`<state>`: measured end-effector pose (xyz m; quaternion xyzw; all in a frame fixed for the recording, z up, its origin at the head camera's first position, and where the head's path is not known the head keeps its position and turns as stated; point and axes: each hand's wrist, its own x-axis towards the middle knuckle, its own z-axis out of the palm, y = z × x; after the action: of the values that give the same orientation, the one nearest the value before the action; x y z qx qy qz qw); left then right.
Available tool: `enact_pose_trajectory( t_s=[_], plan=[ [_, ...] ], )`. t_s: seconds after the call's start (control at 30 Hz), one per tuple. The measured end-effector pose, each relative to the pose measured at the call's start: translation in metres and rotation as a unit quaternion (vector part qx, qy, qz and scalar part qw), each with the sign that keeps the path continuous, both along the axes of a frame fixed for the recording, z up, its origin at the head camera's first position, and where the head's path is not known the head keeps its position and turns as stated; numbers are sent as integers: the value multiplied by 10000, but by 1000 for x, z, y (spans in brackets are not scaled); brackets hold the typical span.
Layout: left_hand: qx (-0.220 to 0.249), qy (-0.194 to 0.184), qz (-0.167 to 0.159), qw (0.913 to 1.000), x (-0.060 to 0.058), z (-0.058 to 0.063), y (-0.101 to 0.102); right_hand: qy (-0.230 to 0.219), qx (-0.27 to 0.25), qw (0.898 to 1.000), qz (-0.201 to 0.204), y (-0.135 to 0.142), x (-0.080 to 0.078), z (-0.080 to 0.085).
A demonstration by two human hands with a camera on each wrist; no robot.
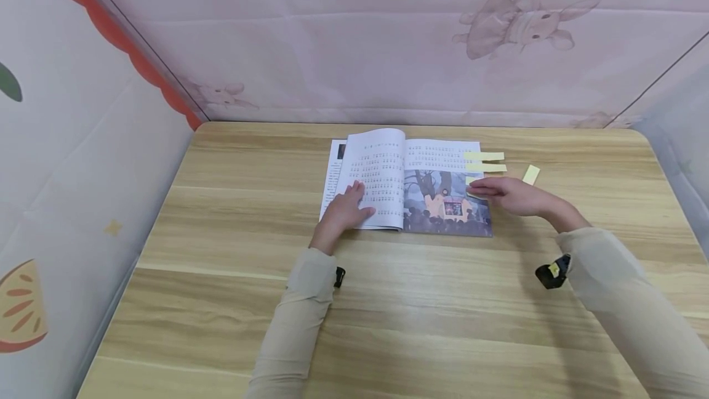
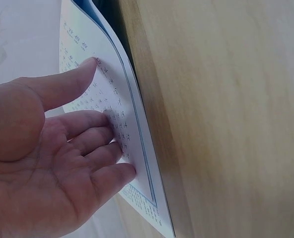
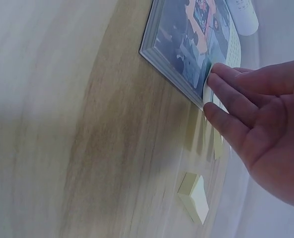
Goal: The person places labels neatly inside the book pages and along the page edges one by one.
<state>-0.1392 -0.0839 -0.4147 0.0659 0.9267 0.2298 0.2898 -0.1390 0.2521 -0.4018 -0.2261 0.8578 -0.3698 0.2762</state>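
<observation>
An open book (image 1: pixel 440 154) lies on the table, with printed text on the left page and a dusky picture on the right page's lower part. My left hand (image 1: pixel 344 208) rests on the left page, fingers spread in the head view and slightly bent in the left wrist view (image 2: pixel 62 158). At the book's right edge, the extended fingers of my right hand (image 1: pixel 515 196) press a pale yellow sticky note (image 1: pixel 471 181), mostly hidden beneath them. Above it, two yellow sticky strips (image 1: pixel 487 156) stick out past the page edge.
A small pad of yellow sticky notes (image 3: pixel 192 198) lies on the wooden table (image 1: pixel 221 300), right of the book and behind my right hand. A pink wall covering (image 1: pixel 354 66) with rabbit prints rises along the table's far edge.
</observation>
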Motion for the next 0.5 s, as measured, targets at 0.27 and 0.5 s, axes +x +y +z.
enact_pose_trajectory(
  t_s=[0.27,0.5],
  plan=[
    [-29,-3,-21,10000,-2,-3,-1,47,179,9997,179,-2,1,2],
    [-67,25,-41,10000,-1,-3,0,-118,178,9998,66,5,3,3]
  ],
)
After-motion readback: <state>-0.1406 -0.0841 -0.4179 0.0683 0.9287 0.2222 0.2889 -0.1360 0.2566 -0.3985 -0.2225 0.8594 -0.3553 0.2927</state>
